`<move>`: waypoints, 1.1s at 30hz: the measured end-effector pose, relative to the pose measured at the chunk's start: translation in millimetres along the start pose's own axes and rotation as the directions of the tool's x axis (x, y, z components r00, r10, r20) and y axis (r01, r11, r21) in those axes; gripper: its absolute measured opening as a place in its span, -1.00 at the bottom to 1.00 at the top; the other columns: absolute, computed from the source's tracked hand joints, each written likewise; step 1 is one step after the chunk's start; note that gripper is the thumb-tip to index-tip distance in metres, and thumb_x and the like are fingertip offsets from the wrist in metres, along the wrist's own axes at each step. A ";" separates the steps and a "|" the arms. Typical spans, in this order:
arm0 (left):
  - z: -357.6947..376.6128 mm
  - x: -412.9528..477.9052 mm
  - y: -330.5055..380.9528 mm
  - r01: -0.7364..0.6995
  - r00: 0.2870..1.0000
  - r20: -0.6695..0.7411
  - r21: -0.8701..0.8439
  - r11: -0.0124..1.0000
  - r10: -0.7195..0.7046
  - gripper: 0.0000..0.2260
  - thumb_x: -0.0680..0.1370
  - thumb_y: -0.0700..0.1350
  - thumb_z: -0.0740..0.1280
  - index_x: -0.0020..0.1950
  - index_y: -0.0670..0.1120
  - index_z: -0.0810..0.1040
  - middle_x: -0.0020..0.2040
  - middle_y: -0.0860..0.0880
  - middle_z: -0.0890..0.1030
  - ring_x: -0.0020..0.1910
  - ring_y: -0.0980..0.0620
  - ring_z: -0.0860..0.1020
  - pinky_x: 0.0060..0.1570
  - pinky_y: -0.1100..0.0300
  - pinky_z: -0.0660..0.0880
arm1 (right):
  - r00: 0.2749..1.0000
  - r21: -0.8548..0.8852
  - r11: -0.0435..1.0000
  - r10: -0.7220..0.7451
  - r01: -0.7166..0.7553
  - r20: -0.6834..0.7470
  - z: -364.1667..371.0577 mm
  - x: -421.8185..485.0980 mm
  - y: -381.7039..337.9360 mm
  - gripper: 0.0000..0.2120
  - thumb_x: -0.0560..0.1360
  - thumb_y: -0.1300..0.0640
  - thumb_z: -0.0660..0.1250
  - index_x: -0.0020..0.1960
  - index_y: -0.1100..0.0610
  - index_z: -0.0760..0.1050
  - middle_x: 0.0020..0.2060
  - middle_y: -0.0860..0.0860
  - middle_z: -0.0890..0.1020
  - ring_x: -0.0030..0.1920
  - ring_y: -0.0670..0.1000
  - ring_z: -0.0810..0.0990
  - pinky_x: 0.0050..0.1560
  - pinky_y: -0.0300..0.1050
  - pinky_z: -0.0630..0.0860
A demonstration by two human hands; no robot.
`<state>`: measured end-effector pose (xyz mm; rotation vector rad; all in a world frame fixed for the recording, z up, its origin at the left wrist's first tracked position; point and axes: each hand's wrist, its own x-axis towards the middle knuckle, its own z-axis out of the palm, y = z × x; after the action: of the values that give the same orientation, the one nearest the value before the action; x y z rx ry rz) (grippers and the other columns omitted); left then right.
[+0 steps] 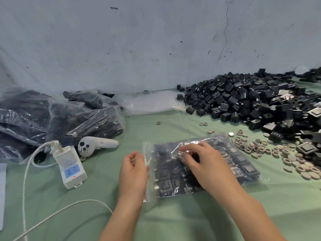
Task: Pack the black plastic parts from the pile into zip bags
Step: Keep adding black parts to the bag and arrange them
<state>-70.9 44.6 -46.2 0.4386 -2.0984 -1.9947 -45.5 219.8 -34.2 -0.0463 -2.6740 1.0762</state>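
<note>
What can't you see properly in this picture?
Head view:
- Whether the zip bag is sealed: the left hand partly covers its edge.
- Whether the right hand pinches or presses the bag: its fingertips are tucked under.
- The pile of black parts: cut off by the right edge.
- The white device screen: too small to read.
</note>
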 end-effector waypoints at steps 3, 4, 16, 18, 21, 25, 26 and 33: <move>-8.7 -13.5 11.3 -0.156 0.976 -0.148 0.051 0.986 0.162 -0.87 0.66 0.00 0.18 0.08 0.03 0.51 -0.07 0.09 0.58 -0.03 -0.03 0.56 0.09 0.01 0.48 | 0.992 0.471 0.874 0.118 -0.122 0.038 -1.4 0.5 -7.9 -0.77 0.60 0.02 0.21 0.00 -0.23 0.62 -0.23 -0.24 0.59 -0.29 -0.19 0.53 -0.26 -0.16 0.50; -7.9 -21.5 16.4 -0.186 0.975 -0.119 0.025 0.982 0.187 -0.87 0.66 0.00 0.19 0.02 0.03 0.51 -0.13 0.09 0.58 -0.10 0.00 0.56 0.02 0.02 0.50 | 0.986 0.592 0.789 0.151 -0.166 0.075 -2.9 -0.1 -12.9 -0.72 0.60 0.08 0.19 -0.01 -0.21 0.64 -0.28 -0.16 0.59 -0.33 -0.14 0.52 -0.34 -0.14 0.50; 26.3 -63.9 24.8 0.053 0.929 0.369 -0.088 0.995 -0.017 -0.80 0.65 0.03 0.23 0.12 -0.06 0.54 -0.14 -0.06 0.71 -0.27 0.03 0.62 -0.37 0.23 0.49 | 0.999 0.759 0.651 -0.035 0.017 0.008 -0.4 -18.4 -34.8 -0.71 0.68 0.15 0.15 0.21 -0.13 0.57 -0.01 -0.14 0.69 -0.11 -0.11 0.68 -0.28 -0.24 0.58; 26.5 -67.2 24.2 0.052 0.920 0.391 -0.087 0.995 -0.014 -0.79 0.63 0.04 0.26 0.12 -0.07 0.54 -0.07 -0.16 0.71 -0.19 -0.09 0.64 -0.19 0.01 0.59 | 0.996 0.672 0.735 -0.081 0.091 -0.046 1.6 -21.1 -31.3 -0.68 0.69 0.17 0.12 0.25 -0.15 0.54 -0.03 -0.17 0.70 -0.06 -0.14 0.68 -0.22 -0.30 0.56; 24.5 -69.1 22.1 0.067 0.910 0.415 -0.095 0.993 -0.022 -0.80 0.64 0.01 0.27 0.13 -0.10 0.54 -0.04 -0.19 0.70 -0.07 -0.21 0.68 -0.01 -0.20 0.60 | 0.993 0.584 0.804 -0.097 0.115 -0.061 4.4 -25.3 -27.6 -0.63 0.69 0.16 0.11 0.27 -0.23 0.51 -0.04 -0.22 0.70 -0.03 -0.16 0.68 -0.15 -0.30 0.57; 20.4 -68.1 21.2 0.078 0.913 0.408 -0.130 0.988 -0.018 -0.86 0.64 -0.05 0.28 0.13 -0.08 0.52 -0.14 -0.10 0.72 -0.25 -0.01 0.67 -0.31 0.16 0.58 | 0.994 0.521 0.850 -0.020 0.075 -0.110 10.9 -26.6 -25.5 -0.69 0.67 0.10 0.16 0.27 -0.24 0.52 -0.04 -0.22 0.68 -0.07 -0.17 0.65 -0.10 -0.24 0.55; 18.5 -65.8 21.7 0.071 0.926 0.377 -0.144 0.987 -0.012 -0.88 0.63 -0.06 0.29 0.13 -0.06 0.53 -0.17 -0.08 0.72 -0.27 0.01 0.66 -0.33 0.19 0.57 | 0.989 0.518 0.854 0.025 0.054 -0.145 10.9 -25.8 -24.9 -0.73 0.66 0.07 0.18 0.24 -0.20 0.54 -0.05 -0.18 0.69 -0.10 -0.15 0.64 -0.11 -0.20 0.55; -31.7 -35.5 15.1 0.009 0.996 -0.085 -0.233 0.972 -0.030 -0.84 0.65 -0.07 0.23 0.11 0.04 0.60 -0.21 0.08 0.63 -0.30 0.07 0.54 -0.23 0.19 0.52 | 0.836 0.834 -0.455 0.285 -0.312 0.469 -32.5 -21.9 -14.9 -0.78 0.52 0.13 0.33 0.09 0.20 0.63 -0.14 0.13 0.65 -0.33 -0.03 0.56 -0.48 -0.31 0.48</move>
<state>-27.6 28.2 -27.6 0.4953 -1.7883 -2.1569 -15.3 228.3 -6.4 -0.5291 -0.5755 3.1117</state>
